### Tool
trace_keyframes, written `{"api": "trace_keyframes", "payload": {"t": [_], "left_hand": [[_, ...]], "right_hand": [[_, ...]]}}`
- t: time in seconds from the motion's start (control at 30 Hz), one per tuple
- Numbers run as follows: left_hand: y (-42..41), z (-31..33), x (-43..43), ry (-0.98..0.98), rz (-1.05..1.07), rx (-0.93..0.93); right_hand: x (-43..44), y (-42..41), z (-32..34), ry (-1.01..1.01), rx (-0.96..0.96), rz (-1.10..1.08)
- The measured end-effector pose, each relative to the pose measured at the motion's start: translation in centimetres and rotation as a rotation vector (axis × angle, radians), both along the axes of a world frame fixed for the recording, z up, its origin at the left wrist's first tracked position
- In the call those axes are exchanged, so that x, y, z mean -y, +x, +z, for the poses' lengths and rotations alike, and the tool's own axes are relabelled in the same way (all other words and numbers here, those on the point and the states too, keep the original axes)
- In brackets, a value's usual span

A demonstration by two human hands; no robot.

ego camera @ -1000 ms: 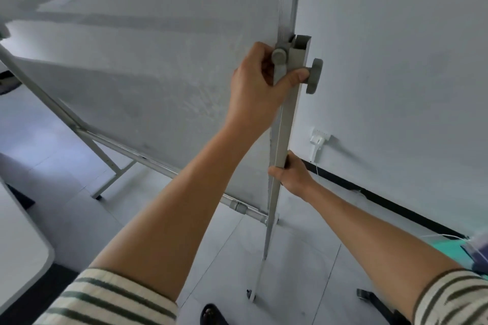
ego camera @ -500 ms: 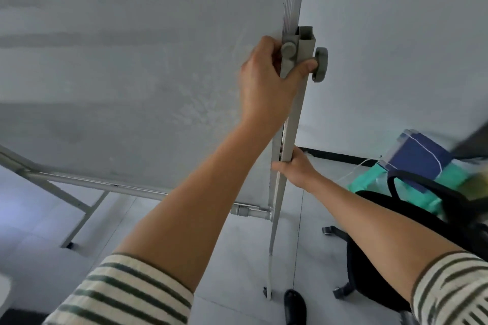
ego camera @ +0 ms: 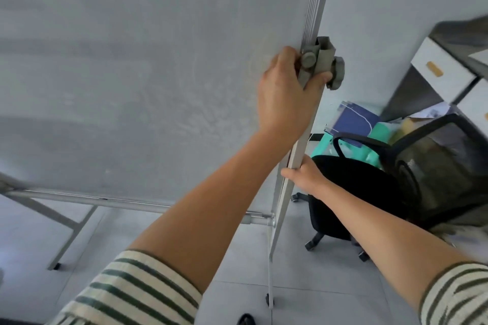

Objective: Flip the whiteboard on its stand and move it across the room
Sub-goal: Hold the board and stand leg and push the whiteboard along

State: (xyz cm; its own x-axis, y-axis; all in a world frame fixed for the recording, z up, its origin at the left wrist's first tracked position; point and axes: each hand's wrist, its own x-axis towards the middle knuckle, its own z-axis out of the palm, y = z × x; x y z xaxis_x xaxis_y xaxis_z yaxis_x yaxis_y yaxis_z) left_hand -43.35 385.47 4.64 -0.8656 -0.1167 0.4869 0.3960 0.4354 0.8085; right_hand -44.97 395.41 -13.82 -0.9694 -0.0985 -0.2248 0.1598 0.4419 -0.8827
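The whiteboard [ego camera: 137, 87] fills the upper left, its grey face toward me and its ribbed aluminium edge running up at the right. The stand's right upright post [ego camera: 295, 155] slants down to a caster near the floor. My left hand [ego camera: 285, 92] grips the post at the top bracket, just beside the grey locking knob [ego camera: 336, 74]. My right hand [ego camera: 303, 175] holds the same post lower down. A horizontal crossbar [ego camera: 132, 203] joins the stand's legs below the board.
A black mesh office chair [ego camera: 396, 179] stands close to the right of the post. Behind it lie teal and blue bags [ego camera: 353, 124] against the wall. White drawers [ego camera: 443, 71] sit at the upper right. The stand's left leg [ego camera: 71, 235] rests on the grey tiled floor.
The view and the stand have swung to the right: the wall socket has gone out of sight and the chair, bags and drawers have come in. Both hands keep their grip on the post.
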Motion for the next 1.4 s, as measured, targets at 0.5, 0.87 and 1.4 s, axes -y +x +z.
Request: {"api": "trace_keyframes", "payload": {"t": [0.5,0.87,1.4], "left_hand": [[19.3,0.0,-7.9,0.026,0.026,0.024],[32.9,-0.3,-10.7,-0.019,-0.107,0.013],[55.0,-0.7,-13.0,0.007,-0.238,-0.002]], "right_hand": [[-8.7,18.4,-2.1,0.037,-0.037,0.003],[-11.7,33.3,-2.3,0.018,-0.027,-0.128],[-13.8,56.3,-3.0,-0.012,-0.041,-0.248]]}}
